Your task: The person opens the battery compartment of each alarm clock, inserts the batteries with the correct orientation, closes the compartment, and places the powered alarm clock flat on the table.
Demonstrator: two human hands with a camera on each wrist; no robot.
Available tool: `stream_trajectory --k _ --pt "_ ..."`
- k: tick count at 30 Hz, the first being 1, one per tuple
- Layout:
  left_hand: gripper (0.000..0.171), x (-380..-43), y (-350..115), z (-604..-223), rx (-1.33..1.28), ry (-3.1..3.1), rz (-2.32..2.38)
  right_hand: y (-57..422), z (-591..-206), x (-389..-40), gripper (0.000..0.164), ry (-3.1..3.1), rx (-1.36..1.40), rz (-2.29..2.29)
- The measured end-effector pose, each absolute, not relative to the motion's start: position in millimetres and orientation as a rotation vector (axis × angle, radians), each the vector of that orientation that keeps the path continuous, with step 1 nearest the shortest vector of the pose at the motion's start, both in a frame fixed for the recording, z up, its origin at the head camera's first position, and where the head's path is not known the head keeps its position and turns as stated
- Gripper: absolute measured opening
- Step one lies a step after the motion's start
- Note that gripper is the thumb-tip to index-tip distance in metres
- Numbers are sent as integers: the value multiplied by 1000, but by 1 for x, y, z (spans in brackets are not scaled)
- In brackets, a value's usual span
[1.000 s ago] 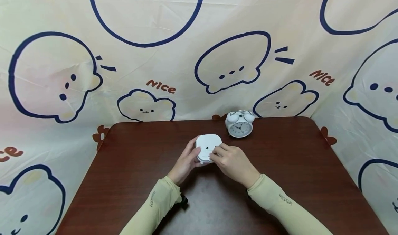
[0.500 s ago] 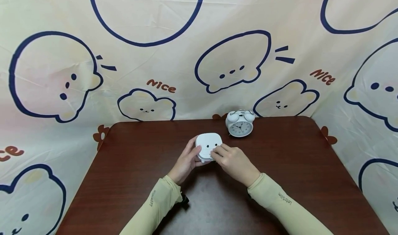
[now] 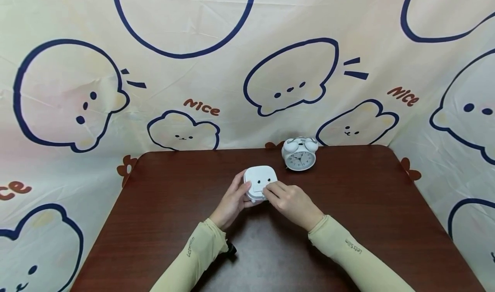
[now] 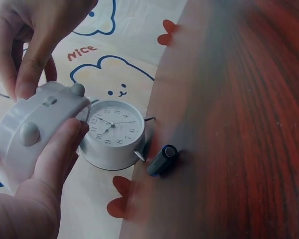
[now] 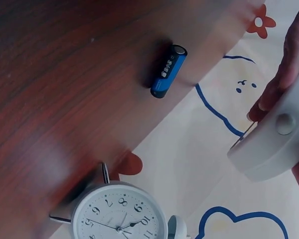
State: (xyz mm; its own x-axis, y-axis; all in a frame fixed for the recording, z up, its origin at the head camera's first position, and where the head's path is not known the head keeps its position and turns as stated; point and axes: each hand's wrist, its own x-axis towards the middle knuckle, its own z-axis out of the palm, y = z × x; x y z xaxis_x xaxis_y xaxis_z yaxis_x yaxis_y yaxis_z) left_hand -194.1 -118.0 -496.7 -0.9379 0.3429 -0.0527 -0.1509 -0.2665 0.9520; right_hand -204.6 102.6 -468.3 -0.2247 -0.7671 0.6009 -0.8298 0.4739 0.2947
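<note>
My left hand [image 3: 231, 197] grips a small white square clock [image 3: 260, 174] at its left edge, above the table. Its back, with two small black knobs and a rectangular battery cover [image 3: 258, 190], faces me; its front is turned away. My right hand [image 3: 292, 201] has curled fingers, with the tips at the cover's right end; what lies under them is hidden. Rounded feet on the clock's underside show in the left wrist view. A blue and black battery [image 5: 169, 71] lies on the table in both wrist views.
A white twin-bell alarm clock [image 3: 300, 154] stands near the back edge of the brown table [image 3: 174, 214]. A pale patterned cloth [image 3: 228, 90] hangs behind the table and at both sides.
The right fingers have shifted slightly down and right on the clock's back, so the second black knob and more of the battery cover show. The left hand keeps its grip.
</note>
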Motion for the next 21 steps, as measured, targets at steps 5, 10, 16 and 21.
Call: stream_trajectory --k 5,10,16,21 --pt "55 -195 -118 -496 228 1654 2290 102 -469 -205 16 -1991 1312 138" --pt "54 -194 -117 -496 224 1644 2289 100 -468 -205 23 -1979 1284 228" --pt "56 -193 -116 -496 236 1650 2276 98 -466 -205 35 -2037 1274 335" --pt "55 -193 -116 -496 240 1639 2285 98 -466 -206 37 -2036 1287 360"
